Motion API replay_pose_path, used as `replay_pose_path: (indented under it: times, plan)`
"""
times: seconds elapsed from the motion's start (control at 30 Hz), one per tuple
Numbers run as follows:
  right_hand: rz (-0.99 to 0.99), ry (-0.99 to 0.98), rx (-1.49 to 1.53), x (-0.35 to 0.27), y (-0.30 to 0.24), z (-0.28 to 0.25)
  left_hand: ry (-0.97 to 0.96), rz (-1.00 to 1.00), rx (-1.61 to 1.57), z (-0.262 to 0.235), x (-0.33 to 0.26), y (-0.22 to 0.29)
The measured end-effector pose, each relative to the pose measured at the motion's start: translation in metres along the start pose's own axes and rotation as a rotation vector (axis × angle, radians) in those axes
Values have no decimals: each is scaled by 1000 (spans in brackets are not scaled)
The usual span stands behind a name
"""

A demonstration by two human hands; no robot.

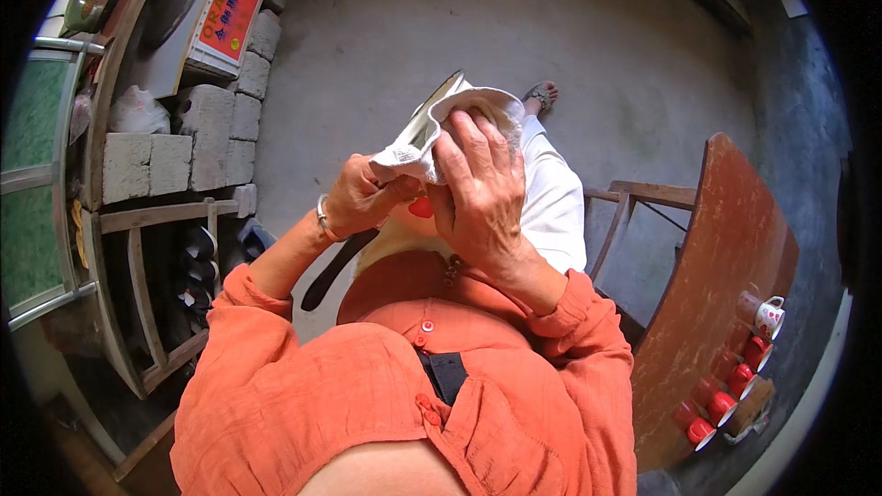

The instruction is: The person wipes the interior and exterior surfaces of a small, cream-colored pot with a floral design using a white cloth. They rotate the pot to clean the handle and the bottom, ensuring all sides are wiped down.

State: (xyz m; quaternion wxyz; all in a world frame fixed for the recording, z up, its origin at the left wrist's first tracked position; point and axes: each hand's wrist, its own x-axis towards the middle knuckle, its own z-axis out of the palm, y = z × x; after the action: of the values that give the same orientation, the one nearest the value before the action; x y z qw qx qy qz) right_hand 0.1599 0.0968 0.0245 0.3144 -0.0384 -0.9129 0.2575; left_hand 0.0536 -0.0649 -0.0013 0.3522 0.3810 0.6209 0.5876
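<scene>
Above my lap, both hands are at a crumpled white cloth [501, 106] and a pale, thin-rimmed vessel [441, 107]. The vessel looks like a large mug; the cloth and fingers hide most of it. A red patch [421, 208] shows below the cloth, between my hands. My left hand [360, 197] is closed at the left side of the vessel, its thumb by the cloth's lower edge. My right hand [482, 188] lies curled over the cloth, pressing it against the vessel. What its fingertips touch inside the folds is hidden.
To the right, a brown wooden table [726, 248] carries a white patterned mug [770, 318] and several red mugs [722, 407]. Grey blocks [170, 163], an orange-and-white carton [230, 14] and a wooden rack [147, 294] stand left. Concrete floor [386, 28] lies ahead.
</scene>
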Motion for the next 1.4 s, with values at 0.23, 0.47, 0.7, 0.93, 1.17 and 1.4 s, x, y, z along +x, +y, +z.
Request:
replay_pose_path:
  times: [0.23, 0.47, 0.7, 0.93, 1.17, 1.4]
  plan:
    - [488, -290, 549, 39, 74, 18, 74, -223, -84, 6, -14, -3]
    - [157, -86, 95, 16, 39, 18, 132, -187, -87, 6, -12, -3]
    - [93, -23, 124, 10, 27, 16, 99, -262, -93, 3, -11, -3]
    - [609, -480, 635, 42, 88, 30, 42, -50, 17, -2, -36, -14]
    - [543, -427, 440, 41, 45, 13, 51, -295, -97, -6, -10, 40]
    - [58, -46, -28, 7, -11, 4, 123, -8, 119, 4, -11, 14]
